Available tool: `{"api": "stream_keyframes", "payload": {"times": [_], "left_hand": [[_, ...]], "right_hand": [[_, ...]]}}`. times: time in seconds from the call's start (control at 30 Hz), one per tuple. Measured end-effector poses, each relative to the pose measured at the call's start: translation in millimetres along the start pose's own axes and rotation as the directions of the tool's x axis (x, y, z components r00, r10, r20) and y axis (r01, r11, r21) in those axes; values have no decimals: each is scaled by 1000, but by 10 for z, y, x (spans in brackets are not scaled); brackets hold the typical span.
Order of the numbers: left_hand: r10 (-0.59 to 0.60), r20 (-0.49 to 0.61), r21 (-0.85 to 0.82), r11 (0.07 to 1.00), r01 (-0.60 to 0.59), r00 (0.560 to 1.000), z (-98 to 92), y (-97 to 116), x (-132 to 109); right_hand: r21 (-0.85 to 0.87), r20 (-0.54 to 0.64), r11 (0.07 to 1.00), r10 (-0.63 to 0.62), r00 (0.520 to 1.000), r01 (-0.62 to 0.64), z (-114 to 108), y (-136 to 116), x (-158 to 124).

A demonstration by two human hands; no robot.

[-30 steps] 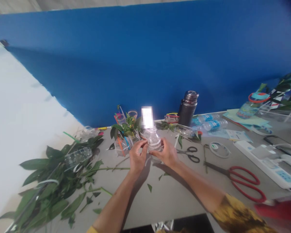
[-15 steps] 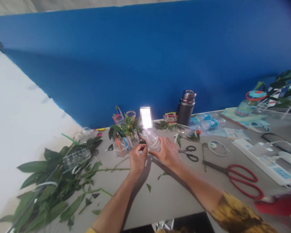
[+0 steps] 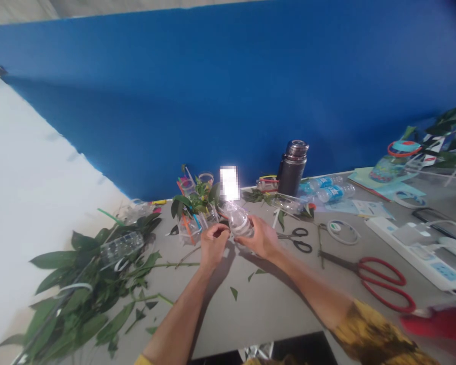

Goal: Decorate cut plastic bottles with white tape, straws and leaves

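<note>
My right hand (image 3: 262, 237) is closed around the side of a clear plastic bottle (image 3: 238, 221), which leans with its narrow end away from me. Close by on the left, my left hand (image 3: 215, 244) has its thumb and fingers drawn together in a pinch near the bottle's lower side; whatever it pinches is too small to make out. Just beyond my left hand stands a group of clear plastic containers (image 3: 190, 229) with coloured strips and green leaves (image 3: 199, 200). Black-handled scissors (image 3: 301, 240) lie to the right of my right hand.
Leafy branches (image 3: 76, 299) and a clear ribbed plastic piece (image 3: 121, 248) cover the left. At right lie red-handled scissors (image 3: 383, 284) and a white power strip (image 3: 414, 253). A dark thermos (image 3: 292, 167) stands by the blue wall (image 3: 228, 91), with labelled bottles (image 3: 334, 192) beside it.
The bottle has turned slightly in my right hand and its end now faces me more. My left-hand fingers have shifted a little, still beside the bottle.
</note>
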State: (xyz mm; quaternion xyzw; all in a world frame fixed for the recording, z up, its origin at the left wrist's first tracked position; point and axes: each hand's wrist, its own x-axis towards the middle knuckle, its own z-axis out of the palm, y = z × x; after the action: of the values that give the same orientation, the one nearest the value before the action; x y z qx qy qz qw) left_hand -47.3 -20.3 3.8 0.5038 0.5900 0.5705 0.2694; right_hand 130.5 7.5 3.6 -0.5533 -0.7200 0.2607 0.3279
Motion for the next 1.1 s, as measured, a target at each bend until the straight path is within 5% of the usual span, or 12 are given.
{"api": "stream_keyframes", "payload": {"times": [0.17,0.47,0.63,0.83,0.97,1.1], "left_hand": [[-117,60,-252,959,129,991,-7,-12,41],[-8,10,-72,997,9,1000,55,72,-84],[-81,87,-195,976,97,993,49,71,-42],[-229,237,-561,761,325,944,26,27,41],[-285,318,-675,601,427,904,-9,28,60],[-307,374,-718,501,483,875,-8,46,47]], "right_hand": [[245,59,970,-18,998,3,-75,-41,2],[110,-47,994,-19,999,24,-25,4,7],[342,71,939,-3,998,-22,-73,-3,26],[806,233,561,-9,972,-189,-148,121,165],[914,376,183,-46,926,-362,-286,279,299],[913,371,-116,-167,914,-391,-421,417,347]]}}
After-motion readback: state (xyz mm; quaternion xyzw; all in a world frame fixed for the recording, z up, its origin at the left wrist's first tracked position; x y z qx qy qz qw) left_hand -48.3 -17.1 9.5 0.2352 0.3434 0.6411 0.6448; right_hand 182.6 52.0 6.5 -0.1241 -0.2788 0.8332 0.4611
